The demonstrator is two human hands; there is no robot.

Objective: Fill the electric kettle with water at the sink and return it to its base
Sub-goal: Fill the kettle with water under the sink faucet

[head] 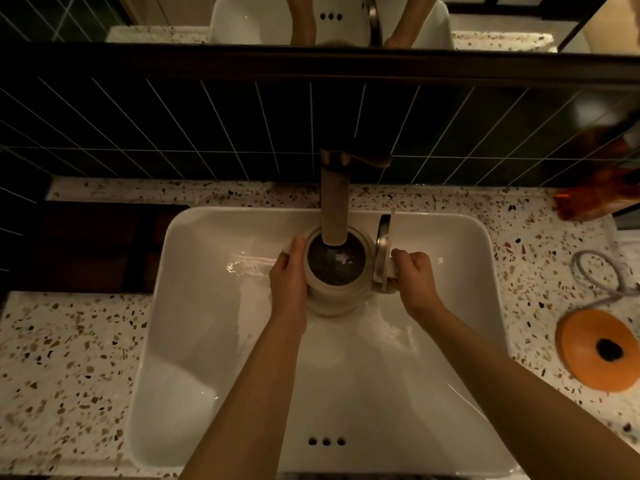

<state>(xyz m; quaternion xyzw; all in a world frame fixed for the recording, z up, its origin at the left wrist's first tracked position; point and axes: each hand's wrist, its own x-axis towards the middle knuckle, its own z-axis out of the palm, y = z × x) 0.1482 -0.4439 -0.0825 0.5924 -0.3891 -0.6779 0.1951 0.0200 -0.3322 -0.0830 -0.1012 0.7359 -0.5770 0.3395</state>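
Note:
A cream electric kettle (332, 296) is held upright inside the white sink (214, 327), its mouth right under the faucet spout (334, 202). Its hinged lid (382, 251) stands open on the right side. Water shimmers inside the kettle's dark interior. My left hand (289, 275) wraps the kettle's left wall. My right hand (414, 275) grips the handle on the right. The orange round kettle base (585, 348) lies on the counter at the right, with a grey cord (599, 271) looping behind it.
A speckled terrazzo counter (69, 358) surrounds the sink. A dark board (93, 247) lies at the left. Dark tiled wall and a mirror rise behind the faucet. An orange-red object (595, 199) sits at the far right against the wall.

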